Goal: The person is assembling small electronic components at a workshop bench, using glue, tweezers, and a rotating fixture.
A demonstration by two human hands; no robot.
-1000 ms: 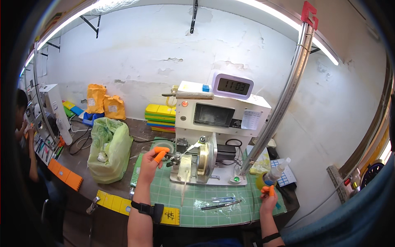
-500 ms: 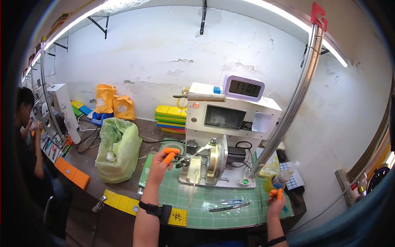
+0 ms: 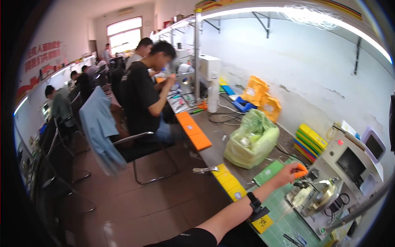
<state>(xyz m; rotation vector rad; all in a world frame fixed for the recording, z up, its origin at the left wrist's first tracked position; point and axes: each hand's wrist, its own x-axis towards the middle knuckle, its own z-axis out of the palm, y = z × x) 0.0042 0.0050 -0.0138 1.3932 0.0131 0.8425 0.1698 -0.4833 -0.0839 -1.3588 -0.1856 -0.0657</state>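
My left hand (image 3: 290,174), with orange finger covers on its fingertips, reaches to the left side of a white bench machine (image 3: 334,159). Its thumb and fingers are pinched together beside a small metal fixture (image 3: 314,185); what lies between them, if anything, is too small to make out. Right of that fixture is a round brass-coloured wheel (image 3: 325,198). The machine stands on a green gridded mat (image 3: 279,224). My right hand is out of view.
Left of the machine sits a pale green plastic bag (image 3: 263,142). Yellow trays (image 3: 228,181) and a metal clamp (image 3: 205,169) line the bench edge. Farther left, a seated person (image 3: 142,92) works beside a chair draped with a blue garment (image 3: 98,123). Tweezers (image 3: 292,240) lie on the mat.
The view has swung left, bringing the room and co-workers into sight. My left hand remains beside the machine's fixture. My right hand, earlier near a bottle, has left the picture.
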